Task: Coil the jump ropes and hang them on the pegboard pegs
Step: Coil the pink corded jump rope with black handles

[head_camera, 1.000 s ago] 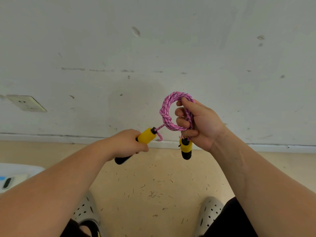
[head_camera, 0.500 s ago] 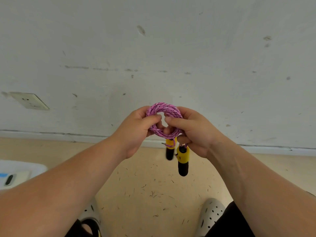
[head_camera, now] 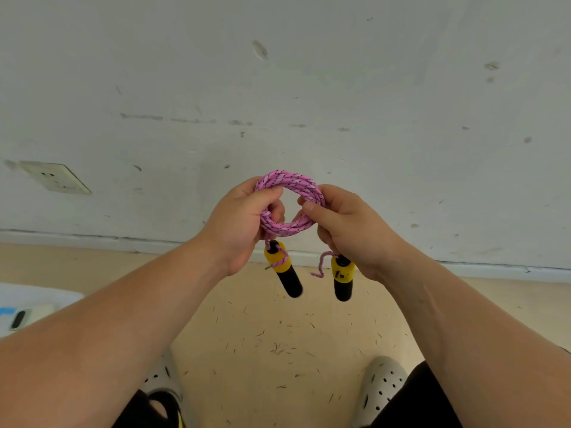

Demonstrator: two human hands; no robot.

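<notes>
A pink jump rope [head_camera: 293, 182] is wound into a small round coil, held in the air in front of a white wall. My left hand [head_camera: 238, 223] grips the coil's left side, thumb over the top strands. My right hand [head_camera: 346, 223] grips its right side, thumb pressed on the strands. Two yellow-and-black handles hang below the coil: the left handle [head_camera: 282, 270] tilts slightly, and the right handle [head_camera: 342, 278] hangs straight down by my right palm. A short frayed rope end [head_camera: 321, 267] dangles between them. No pegboard is in view.
A scuffed white wall [head_camera: 309, 103] fills the upper view, with a wall socket [head_camera: 54, 177] at the left. Below lies a beige floor [head_camera: 293, 344] strewn with small debris. My grey clogs [head_camera: 381, 387] stand at the bottom. A white container [head_camera: 27, 307] sits at the left edge.
My left hand let go of a handle and came up to grip the coil's left side. Both handles now hang down, and the coil has opened into a rounder ring.
</notes>
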